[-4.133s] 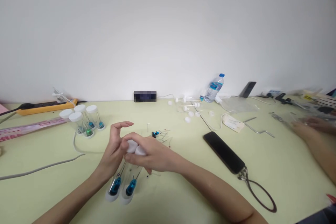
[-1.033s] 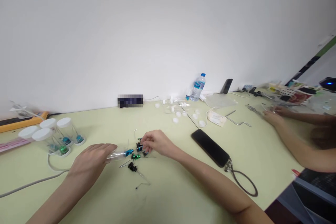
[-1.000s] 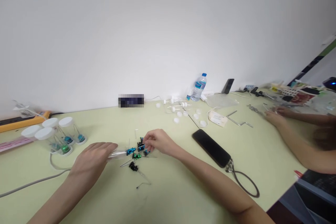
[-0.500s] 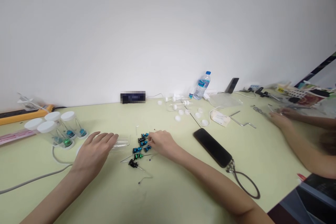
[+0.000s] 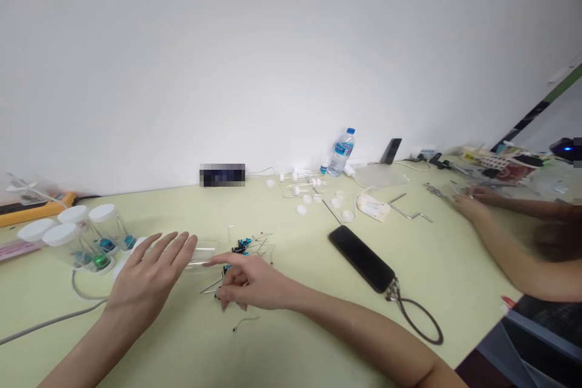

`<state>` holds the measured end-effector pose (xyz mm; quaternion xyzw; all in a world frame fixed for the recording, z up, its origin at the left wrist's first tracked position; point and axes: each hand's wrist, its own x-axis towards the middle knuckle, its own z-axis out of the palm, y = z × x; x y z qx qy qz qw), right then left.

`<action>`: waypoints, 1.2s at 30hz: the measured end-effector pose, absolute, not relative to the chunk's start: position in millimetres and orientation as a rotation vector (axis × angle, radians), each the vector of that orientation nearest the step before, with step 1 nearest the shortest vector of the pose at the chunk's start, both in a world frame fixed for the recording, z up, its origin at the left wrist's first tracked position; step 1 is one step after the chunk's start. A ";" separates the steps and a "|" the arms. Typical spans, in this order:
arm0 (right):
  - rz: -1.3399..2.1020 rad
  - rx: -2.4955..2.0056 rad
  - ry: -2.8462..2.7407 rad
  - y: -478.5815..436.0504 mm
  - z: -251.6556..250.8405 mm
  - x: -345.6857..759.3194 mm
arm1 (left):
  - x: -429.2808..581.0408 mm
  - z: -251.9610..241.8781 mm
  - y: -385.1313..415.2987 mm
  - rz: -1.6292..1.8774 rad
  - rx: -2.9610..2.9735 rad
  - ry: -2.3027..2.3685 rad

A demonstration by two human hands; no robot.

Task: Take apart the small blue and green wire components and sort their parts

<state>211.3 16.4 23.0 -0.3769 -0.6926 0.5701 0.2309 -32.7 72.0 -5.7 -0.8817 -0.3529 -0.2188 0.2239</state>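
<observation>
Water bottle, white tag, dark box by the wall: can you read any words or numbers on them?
Water bottle: blue label, print too small to read.
White tag: marks too blurred to read.
Dark box: blurred out, nothing readable.
So no words or numbers can be read.

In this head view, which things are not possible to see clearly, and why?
Head view only:
Clear tube: its near end hidden under the left hand; touch or hover, unclear.
Right hand: curled fingers hide whatever is beneath.
Small blue parts: too small to identify.
Dark box by the wall: blurred.
Co-worker's hand: far, its item unclear.
</observation>
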 end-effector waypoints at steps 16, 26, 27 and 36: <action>2.335 -0.595 -1.341 8.0 15.2 197.0 | -9.8 -5.0 37.1 -0.544 -2.434 -0.781; 1.511 -0.995 -1.309 18.8 2.3 192.8 | -13.6 7.6 55.7 -0.472 -2.454 -0.925; 1.450 -1.020 -1.283 22.8 1.7 195.3 | -13.7 9.0 56.0 -0.435 -2.425 -0.946; 1.583 -1.166 -1.490 59.8 2.0 223.1 | -12.9 7.2 64.9 -0.160 -2.190 -0.923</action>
